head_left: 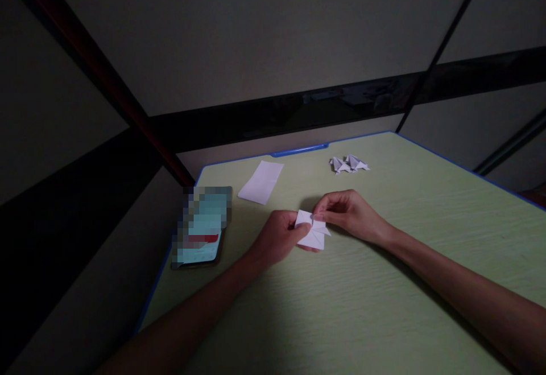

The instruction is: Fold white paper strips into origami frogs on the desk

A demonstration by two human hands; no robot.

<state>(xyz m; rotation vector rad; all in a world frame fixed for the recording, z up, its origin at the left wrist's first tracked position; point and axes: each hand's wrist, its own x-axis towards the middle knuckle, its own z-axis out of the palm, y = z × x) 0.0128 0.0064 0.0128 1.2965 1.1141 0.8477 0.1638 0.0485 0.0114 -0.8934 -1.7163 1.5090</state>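
Note:
A small piece of white folded paper (pixel 311 233) is held just above the light green table (pixel 384 306), between both of my hands. My left hand (pixel 277 238) grips its left side with curled fingers. My right hand (pixel 347 213) pinches its upper right edge between thumb and fingertips. Part of the paper is hidden behind my fingers.
A phone (pixel 202 227) with a lit screen lies near the table's left edge. A flat white sheet (pixel 261 181) lies behind it. Two finished white folded paper figures (pixel 348 164) sit at the table's far side. A blue rim (pixel 298 149) borders the table; dark walls surround it.

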